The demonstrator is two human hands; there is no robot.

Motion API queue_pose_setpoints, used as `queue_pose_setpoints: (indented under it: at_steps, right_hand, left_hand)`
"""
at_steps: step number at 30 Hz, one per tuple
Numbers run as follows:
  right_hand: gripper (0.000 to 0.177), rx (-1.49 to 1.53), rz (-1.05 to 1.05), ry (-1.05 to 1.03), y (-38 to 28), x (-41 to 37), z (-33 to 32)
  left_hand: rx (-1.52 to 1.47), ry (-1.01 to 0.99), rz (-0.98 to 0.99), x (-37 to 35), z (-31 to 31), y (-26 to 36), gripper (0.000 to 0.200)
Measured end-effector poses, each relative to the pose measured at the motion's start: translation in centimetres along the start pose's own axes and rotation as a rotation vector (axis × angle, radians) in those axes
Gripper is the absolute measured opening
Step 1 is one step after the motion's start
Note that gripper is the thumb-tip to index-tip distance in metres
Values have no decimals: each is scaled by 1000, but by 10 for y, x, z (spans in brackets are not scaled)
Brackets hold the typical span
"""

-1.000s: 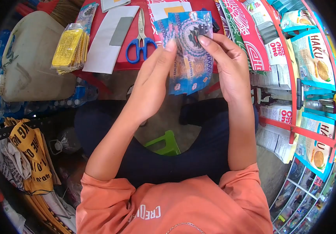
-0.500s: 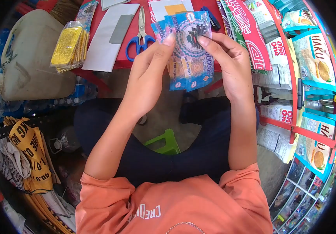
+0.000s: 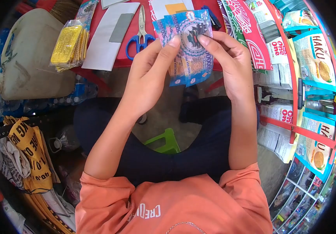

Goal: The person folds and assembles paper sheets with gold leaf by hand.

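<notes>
Several blue printed paper notes (image 3: 196, 58) are fanned out, overlapping, between my two hands above the near edge of the red table. My left hand (image 3: 152, 70) pinches them on the left side, its thumb lying on top. On the right side, my right hand (image 3: 230, 58) grips the notes with its thumb over the round dark picture. Behind the notes, the other fingers are partly hidden. Scissors with blue handles (image 3: 140, 38) lie just left of the notes, beside a white folded paper (image 3: 105, 43) with a grey patch.
A bundle of yellow packets (image 3: 67, 41) sits at the table's left corner. Left of it is a large grey container (image 3: 37, 58). Snack packs (image 3: 318, 62) hang on a red rack at the right. A green stool (image 3: 167, 141) shows between the legs.
My left hand has shifted slightly right and up, its thumb further over the notes. The notes overlap a little more, and their lower ends sit slightly higher.
</notes>
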State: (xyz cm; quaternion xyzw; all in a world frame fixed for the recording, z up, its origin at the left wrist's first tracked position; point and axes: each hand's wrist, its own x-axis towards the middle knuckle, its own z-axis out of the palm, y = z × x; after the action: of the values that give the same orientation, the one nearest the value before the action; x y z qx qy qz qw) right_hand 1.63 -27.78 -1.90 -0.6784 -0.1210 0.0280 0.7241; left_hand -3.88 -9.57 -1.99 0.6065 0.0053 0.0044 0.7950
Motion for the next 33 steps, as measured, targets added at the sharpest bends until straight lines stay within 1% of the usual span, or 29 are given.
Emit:
queue_pose_setpoints:
  at_steps: [4,6,10,13,16,19,22,25,33]
  right_hand:
    - [23,23,5,-26,-2,-1,0]
    - [22,34,-3,-27,-2,-1,0]
    - [22,27,-23,10,0,0,2]
    - [22,32,-11,29,0,0,4]
    - [23,80,-5,45,2,-1,10]
    - [22,147,-12,41,5,-2,14]
    - [21,221,9,26,6,-3,17]
    - [21,256,28,26,6,-4,20]
    - [20,286,38,60,5,-5,23]
  left_hand:
    - [39,-5,42,2,-4,0,35]
    - [5,-3,35,3,-4,-2,35]
    - [27,3,76,3,-5,-5,34]
    - [-5,14,76,2,-3,-4,35]
    - [-43,-37,80,2,-5,-6,42]
    - [-28,-39,70,1,-5,-6,42]
    - [-55,-44,70,0,-3,-8,42]
    - [-164,-8,57,-1,1,-6,36]
    - [-192,-19,38,-2,3,-5,37]
